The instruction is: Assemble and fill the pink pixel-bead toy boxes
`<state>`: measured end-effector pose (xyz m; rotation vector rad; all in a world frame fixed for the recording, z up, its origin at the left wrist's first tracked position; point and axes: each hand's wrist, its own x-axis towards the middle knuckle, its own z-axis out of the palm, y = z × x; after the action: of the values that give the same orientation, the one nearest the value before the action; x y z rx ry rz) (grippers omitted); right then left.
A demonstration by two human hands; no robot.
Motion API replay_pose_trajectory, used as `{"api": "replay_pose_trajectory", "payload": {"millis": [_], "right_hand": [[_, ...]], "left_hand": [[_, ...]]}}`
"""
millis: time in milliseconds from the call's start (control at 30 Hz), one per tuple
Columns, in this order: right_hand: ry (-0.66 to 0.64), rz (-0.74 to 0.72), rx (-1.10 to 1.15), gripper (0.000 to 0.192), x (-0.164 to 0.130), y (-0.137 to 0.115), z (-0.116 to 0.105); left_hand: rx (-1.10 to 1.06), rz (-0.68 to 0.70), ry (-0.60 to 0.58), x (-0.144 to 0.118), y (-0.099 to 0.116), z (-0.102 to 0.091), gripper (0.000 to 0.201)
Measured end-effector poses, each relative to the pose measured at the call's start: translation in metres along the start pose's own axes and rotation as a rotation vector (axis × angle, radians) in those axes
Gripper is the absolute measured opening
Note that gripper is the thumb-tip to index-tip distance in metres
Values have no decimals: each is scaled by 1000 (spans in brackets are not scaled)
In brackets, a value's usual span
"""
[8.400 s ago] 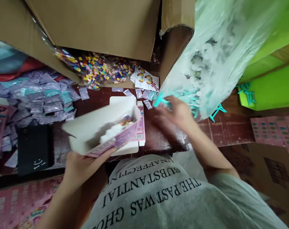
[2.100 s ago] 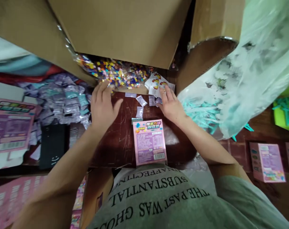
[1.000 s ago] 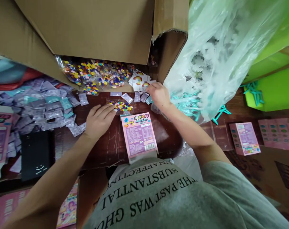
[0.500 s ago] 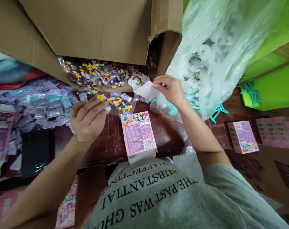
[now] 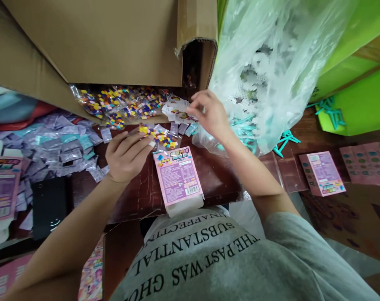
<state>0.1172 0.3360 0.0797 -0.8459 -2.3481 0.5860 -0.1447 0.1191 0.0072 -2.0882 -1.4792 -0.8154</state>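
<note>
My left hand point(image 5: 127, 156) lies over the near-left end of a clear bag of small coloured beads point(image 5: 165, 138), its fingers closed on the plastic; the fingertips' underside is hidden. A white band shows on one finger. My right hand point(image 5: 209, 113) is blurred, with thumb and forefinger curled together at the edge of a printed card point(image 5: 183, 116). Other cards point(image 5: 169, 109) lie beside it, under the carton's opening. Just below the bead bag, a pink and purple box point(image 5: 179, 179) rests with its printed back up and its near flap open.
A large cardboard carton point(image 5: 124, 42) spills more bead bags point(image 5: 136, 100). Small lilac packets point(image 5: 64, 138) pile up at left, near a black phone-like object point(image 5: 50, 205). A plastic sack point(image 5: 271, 83) with white and teal pieces stands right. Another pink box point(image 5: 324, 173) lies far right.
My left hand and the bead bag have shifted right relative to the pink box. My right hand has moved left toward the cards; the blank white card face it held no longer shows.
</note>
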Motion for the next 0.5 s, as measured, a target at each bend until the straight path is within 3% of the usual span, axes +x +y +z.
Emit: {"api": "replay_pose_trajectory", "payload": {"millis": [167, 267, 400, 500], "right_hand": [[-41, 118, 188, 32, 3, -2, -27], [-125, 238, 348, 30, -2, -9, -28], [-326, 368, 670, 21, -19, -21, -13], [-468, 434, 967, 32, -38, -26, -3]], "left_hand": [[-66, -149, -201, -1, 11, -29, 17], [-99, -173, -225, 4, 19, -35, 16], [-123, -13, -196, 19, 32, -30, 13], [-133, 176, -56, 28, 43, -24, 33]]}}
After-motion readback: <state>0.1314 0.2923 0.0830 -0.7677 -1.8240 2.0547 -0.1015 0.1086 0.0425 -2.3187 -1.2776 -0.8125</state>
